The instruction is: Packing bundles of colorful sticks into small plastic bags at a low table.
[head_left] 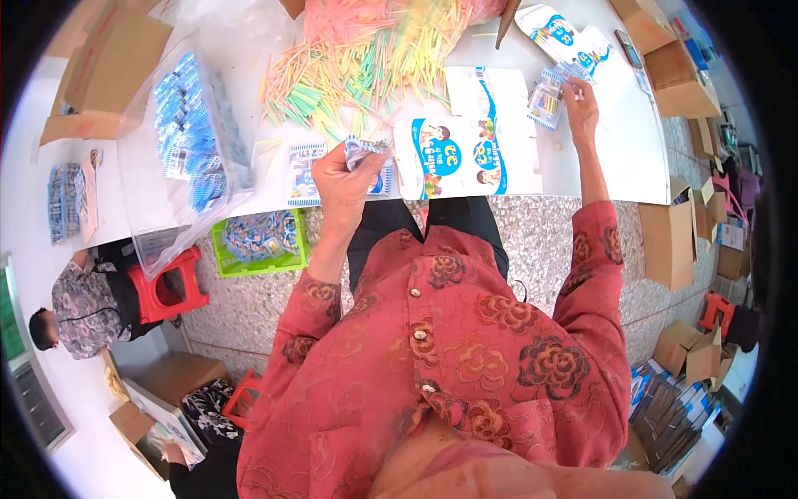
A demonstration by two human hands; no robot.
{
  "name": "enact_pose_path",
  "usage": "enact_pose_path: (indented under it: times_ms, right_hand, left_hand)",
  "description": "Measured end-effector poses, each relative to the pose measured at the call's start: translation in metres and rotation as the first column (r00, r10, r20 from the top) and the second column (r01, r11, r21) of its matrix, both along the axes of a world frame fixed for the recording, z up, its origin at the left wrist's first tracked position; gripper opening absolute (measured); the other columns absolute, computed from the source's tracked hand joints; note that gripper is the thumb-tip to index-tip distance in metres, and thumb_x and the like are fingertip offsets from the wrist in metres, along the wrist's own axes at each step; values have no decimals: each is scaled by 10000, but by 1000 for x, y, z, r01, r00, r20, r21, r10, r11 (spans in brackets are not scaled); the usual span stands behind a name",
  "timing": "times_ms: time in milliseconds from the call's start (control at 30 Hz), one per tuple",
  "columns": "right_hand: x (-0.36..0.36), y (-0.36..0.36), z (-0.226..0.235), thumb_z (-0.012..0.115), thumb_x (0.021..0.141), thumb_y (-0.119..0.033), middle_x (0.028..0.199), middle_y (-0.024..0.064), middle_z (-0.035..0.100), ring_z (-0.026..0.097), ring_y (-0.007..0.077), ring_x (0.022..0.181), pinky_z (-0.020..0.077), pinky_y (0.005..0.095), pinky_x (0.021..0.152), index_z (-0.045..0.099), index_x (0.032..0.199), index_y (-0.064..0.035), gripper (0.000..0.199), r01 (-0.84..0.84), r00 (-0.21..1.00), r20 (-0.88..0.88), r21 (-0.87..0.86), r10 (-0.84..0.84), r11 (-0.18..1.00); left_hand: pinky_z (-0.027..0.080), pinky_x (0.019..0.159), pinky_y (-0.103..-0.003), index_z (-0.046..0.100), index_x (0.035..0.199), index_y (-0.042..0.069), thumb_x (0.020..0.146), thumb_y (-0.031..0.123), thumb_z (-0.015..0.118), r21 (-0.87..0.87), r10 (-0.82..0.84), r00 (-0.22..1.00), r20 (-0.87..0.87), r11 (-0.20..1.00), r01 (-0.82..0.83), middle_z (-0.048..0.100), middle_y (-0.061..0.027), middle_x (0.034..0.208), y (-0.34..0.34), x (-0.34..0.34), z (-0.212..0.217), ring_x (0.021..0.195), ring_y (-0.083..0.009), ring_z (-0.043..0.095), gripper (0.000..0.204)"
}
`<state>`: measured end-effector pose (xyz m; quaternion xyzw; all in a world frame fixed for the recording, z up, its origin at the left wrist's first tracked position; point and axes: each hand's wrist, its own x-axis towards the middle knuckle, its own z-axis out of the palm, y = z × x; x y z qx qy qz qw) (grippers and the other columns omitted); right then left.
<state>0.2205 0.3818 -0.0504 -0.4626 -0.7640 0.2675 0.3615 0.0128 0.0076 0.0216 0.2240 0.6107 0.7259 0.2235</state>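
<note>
My left hand [339, 179] is closed in a pinch around a small blue-and-white packet [366, 147], just above the table's near edge. Beneath it lie flat clear packets [306, 158] with blue striped edges. Over at the right, my right hand [582, 108] grips the upper edge of a clear packet [545, 101] with blue striped ends; thin yellow and dark shapes show inside it. Between the hands rests a white printed carton [465, 145], flattened, with blue ovals and cartoon figures. Beyond it spreads a heap of thin pink, yellow and green sticks [357, 79].
A clear plastic bag [237, 141] of blue packets stands at the left, above a green basket [262, 266] of packets. Brown cardboard boxes [669, 237] line the right side. A person [91, 299] sits at the left by a red stool [179, 287]. More printed cartons [557, 33] lie far right.
</note>
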Motion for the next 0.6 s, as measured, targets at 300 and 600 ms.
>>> enact_pose_path:
  times_ms: [300,600]
  right_hand:
    - [-64,-110,77,600,873,-127,844,6,599,514,61,712,410,199,628,592,1085,-38,230,-556,815,-259,-95,519,826]
    - [-129,-214,166,689,741,-116,804,60,578,578,216,710,455,302,617,661,931,-64,198,-964,264,130,53,956,259]
  left_hand:
    - [362,494,-197,661,778,0,742,27,731,-59,56,989,-136,996,-65,583,38,643,-3,3,4,571,-13,463,83]
    - [393,541,-213,631,740,14,721,15,731,-160,-27,954,-300,987,-22,575,19,640,-14,2,10,606,-29,482,103]
